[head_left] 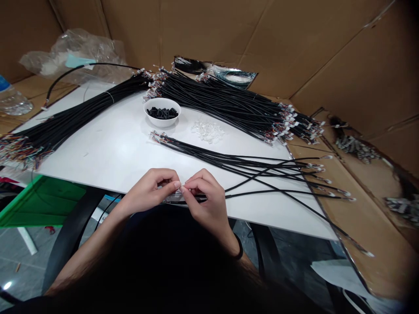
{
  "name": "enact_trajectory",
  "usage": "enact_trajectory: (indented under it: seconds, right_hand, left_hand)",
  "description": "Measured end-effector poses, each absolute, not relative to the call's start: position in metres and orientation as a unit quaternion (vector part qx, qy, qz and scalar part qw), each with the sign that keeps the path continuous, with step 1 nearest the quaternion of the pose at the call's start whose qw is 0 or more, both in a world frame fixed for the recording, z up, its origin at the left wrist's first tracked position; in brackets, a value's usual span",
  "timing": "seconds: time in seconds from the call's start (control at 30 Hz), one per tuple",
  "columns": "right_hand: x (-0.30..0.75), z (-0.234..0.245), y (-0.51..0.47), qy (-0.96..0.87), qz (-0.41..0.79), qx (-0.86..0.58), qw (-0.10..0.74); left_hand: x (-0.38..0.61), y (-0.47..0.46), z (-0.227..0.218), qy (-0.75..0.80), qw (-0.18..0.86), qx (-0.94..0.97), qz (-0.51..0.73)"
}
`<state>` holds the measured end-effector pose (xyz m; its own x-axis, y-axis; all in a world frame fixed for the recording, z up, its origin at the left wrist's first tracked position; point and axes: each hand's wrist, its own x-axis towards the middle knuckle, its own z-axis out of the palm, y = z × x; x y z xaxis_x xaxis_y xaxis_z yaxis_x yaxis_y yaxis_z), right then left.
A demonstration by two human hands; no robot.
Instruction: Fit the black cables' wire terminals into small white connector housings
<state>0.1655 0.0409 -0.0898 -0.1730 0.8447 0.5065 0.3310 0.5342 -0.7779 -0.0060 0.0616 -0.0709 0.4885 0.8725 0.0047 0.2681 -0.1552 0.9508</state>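
Near the table's front edge, my hands meet fingertip to fingertip over a small white connector. My left hand pinches it between thumb and forefinger. Closed in a pinch just right of it is my right hand; what lies between its fingertips is too small to make out. A black cable runs in from the right beneath my right hand, and thin loose wires show below my fingers. Behind them lies a loose group of black cables with white connectors at the right ends.
A white bowl holds short black tubes. Beside it is a pile of white connectors on the white table. Thick cable bundles lie at the left and back. A plastic bag and bottle stand far left.
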Motion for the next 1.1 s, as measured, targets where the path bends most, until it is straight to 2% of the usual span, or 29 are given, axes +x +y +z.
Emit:
enact_trajectory:
  seconds: [0.37,0.6,0.87,1.1]
  right_hand:
    - [0.1669,-0.0863,0.0404,-0.706,0.285,-0.394,0.514]
    - [0.1711,-0.0849,0.042,-0.651,0.368,-0.401,0.529]
    - [0.1732,-0.0872,0.043,-0.624,0.407,-0.403,0.531]
    - [0.1728,-0.087,0.0428,-0.625,0.406,-0.402,0.532]
  left_hand:
    - [-0.0052,0.0611,-0.0698,0.404,0.564,0.653,0.305]
    - [-0.0093,0.0621,-0.0728,0.377,0.586,0.615,0.368]
    - [-0.0092,0.0582,-0.0683,0.375,0.608,0.61,0.342]
    - [-0.0075,0.0573,-0.0675,0.406,0.582,0.627,0.321]
